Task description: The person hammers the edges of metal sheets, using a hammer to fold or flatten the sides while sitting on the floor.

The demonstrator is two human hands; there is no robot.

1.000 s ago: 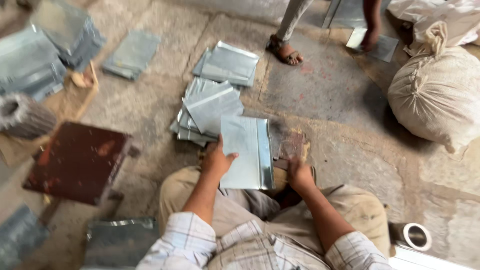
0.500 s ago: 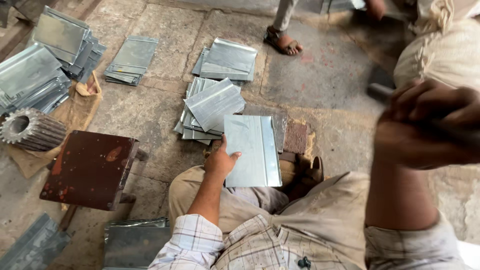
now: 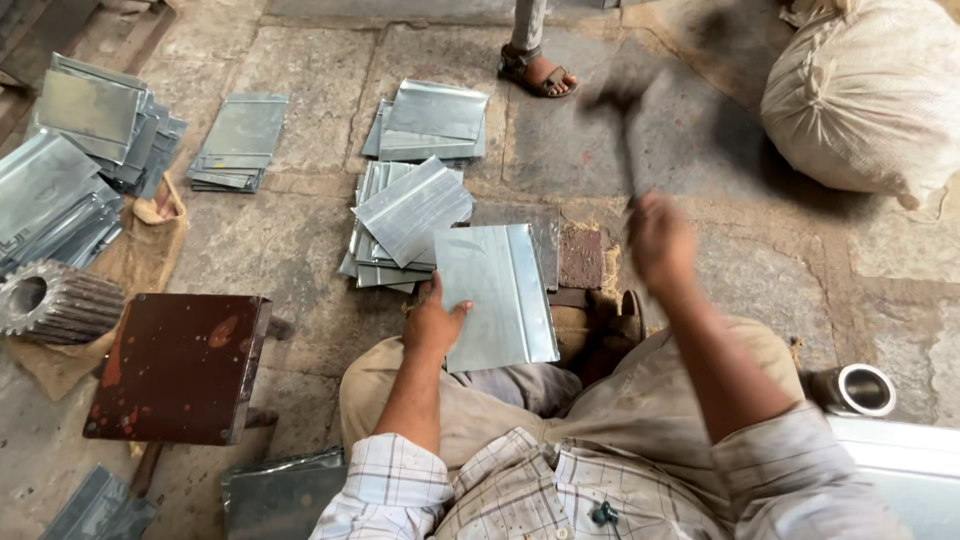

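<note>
A folded grey metal sheet (image 3: 497, 292) lies in front of my knees on a dark block. My left hand (image 3: 432, 322) presses flat on the sheet's near left edge. My right hand (image 3: 661, 240) is raised to the right of the sheet and grips the handle of a hammer (image 3: 622, 128), which is blurred by motion, its head up over the stone floor. A stack of similar folded sheets (image 3: 402, 218) sits just beyond the held sheet.
More sheet stacks (image 3: 432, 120) (image 3: 232, 140) (image 3: 88, 130) lie on the stone floor. A dark red stool (image 3: 180, 365) and a metal gear (image 3: 50, 300) stand at left. A stuffed sack (image 3: 870, 100) sits at top right, a metal cylinder (image 3: 858, 390) at right. Another person's sandalled foot (image 3: 538, 72) stands ahead.
My right hand left the sheet, rose close to the camera with the hammer, and now swings it forward. The left hand stays on the sheet.
</note>
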